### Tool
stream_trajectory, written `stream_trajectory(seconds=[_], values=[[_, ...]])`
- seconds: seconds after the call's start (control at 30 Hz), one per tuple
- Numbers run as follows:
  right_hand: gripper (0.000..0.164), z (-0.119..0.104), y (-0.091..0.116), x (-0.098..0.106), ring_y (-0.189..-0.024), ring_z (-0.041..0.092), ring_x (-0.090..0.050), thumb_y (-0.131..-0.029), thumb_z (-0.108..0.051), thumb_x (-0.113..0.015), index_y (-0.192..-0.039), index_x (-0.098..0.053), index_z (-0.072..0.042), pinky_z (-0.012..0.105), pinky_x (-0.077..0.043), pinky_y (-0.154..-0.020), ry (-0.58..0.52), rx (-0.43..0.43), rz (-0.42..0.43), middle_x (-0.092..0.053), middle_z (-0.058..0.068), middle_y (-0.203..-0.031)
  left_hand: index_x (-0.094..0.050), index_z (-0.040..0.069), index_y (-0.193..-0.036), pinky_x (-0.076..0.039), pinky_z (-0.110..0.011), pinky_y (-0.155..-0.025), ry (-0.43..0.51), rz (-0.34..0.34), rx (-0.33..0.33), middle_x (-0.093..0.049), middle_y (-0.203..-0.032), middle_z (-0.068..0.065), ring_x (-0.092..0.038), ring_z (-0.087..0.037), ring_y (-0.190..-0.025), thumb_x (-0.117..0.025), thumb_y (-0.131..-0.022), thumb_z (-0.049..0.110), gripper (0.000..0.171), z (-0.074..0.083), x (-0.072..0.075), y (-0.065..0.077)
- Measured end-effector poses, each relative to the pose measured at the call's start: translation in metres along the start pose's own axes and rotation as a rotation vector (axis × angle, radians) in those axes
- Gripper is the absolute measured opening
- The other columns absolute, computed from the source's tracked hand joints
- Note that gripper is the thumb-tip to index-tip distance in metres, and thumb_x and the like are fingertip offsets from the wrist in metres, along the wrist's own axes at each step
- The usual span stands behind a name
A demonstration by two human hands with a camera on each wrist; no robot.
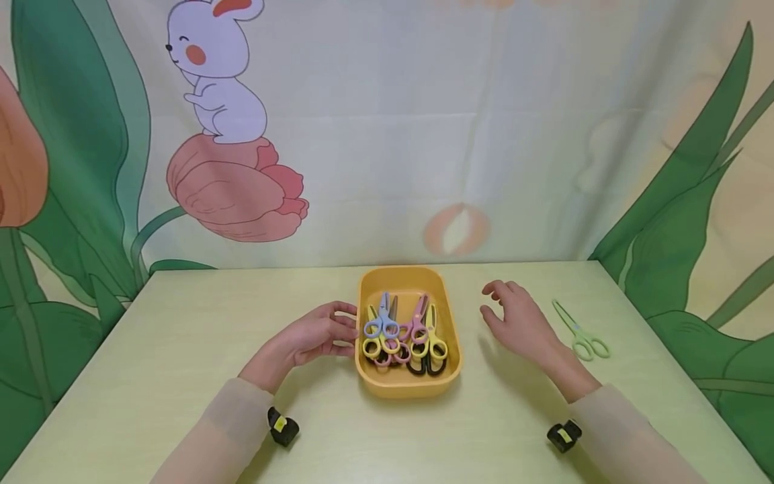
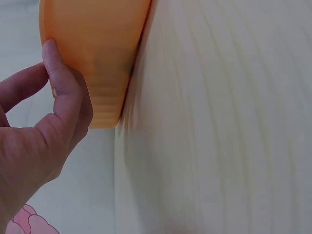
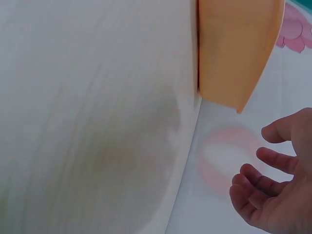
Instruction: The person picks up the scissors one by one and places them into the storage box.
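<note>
An orange bin (image 1: 406, 390) stands on the table with several pairs of small scissors in it. Among them are blue-handled scissors (image 1: 382, 327), pink-handled scissors (image 1: 417, 329), yellow-handled scissors (image 1: 437, 347) and black-handled scissors (image 1: 417, 368). My left hand (image 1: 322, 334) touches the left side of the bin with its fingertips, loosely bent; the left wrist view shows them at the bin's wall (image 2: 97, 29). My right hand (image 1: 520, 323) hovers right of the bin, apart from it, fingers loosely bent and holding nothing. Light green scissors (image 1: 584, 339) lie on the table beyond the right hand.
The pale wooden-looking table (image 1: 181, 349) ends at a printed curtain (image 1: 387, 134) right behind it. Black wrist cameras (image 1: 283, 427) sit at both sleeves. The bin's raised walls surround the scissors.
</note>
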State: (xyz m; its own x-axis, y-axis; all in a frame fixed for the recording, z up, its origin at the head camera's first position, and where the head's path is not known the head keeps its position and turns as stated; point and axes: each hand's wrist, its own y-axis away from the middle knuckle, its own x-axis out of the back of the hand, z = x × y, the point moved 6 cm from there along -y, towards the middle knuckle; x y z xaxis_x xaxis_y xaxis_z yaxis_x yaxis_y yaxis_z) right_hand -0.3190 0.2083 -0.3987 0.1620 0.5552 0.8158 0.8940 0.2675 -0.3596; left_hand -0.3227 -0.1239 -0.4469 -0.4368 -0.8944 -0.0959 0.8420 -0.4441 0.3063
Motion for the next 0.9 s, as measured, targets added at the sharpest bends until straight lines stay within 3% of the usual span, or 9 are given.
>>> stream_trajectory(seconds=[0.37,0.67,0.9], values=[[0.029,0.036,0.017,0.016,-0.100,0.043,-0.058,-0.098,-0.014,-0.063,-0.118,-0.062,0.007,0.056,-0.048,-0.084,0.072,-0.080,-0.106,-0.061,0.029,-0.109,-0.028,-0.006,-0.146,-0.059,-0.042,-0.087,-0.007,0.012,0.015,-0.053,-0.123,-0.025,-0.066,-0.028,-0.097,-0.058,-0.098,-0.006,0.057,0.002,-0.001,0.001],[0.044,0.065,0.034,0.019,-0.107,0.055,-0.050,-0.099,-0.022,-0.061,-0.125,-0.056,0.014,0.061,-0.046,-0.088,0.139,-0.235,-0.265,-0.056,0.034,-0.113,-0.028,-0.006,-0.147,-0.060,-0.040,-0.084,-0.005,0.016,0.017,-0.053,-0.121,-0.023,-0.065,-0.029,-0.097,-0.059,-0.097,-0.006,0.058,-0.001,0.000,-0.001],[0.052,0.079,0.043,0.022,-0.114,0.060,-0.042,-0.098,-0.026,-0.061,-0.129,-0.051,0.015,0.066,-0.044,-0.090,0.179,-0.327,-0.310,-0.046,0.042,-0.122,-0.028,-0.006,-0.146,-0.060,-0.040,-0.084,-0.001,0.015,0.013,-0.053,-0.119,-0.022,-0.065,-0.028,-0.096,-0.059,-0.097,-0.006,0.058,0.000,0.000,-0.001]])
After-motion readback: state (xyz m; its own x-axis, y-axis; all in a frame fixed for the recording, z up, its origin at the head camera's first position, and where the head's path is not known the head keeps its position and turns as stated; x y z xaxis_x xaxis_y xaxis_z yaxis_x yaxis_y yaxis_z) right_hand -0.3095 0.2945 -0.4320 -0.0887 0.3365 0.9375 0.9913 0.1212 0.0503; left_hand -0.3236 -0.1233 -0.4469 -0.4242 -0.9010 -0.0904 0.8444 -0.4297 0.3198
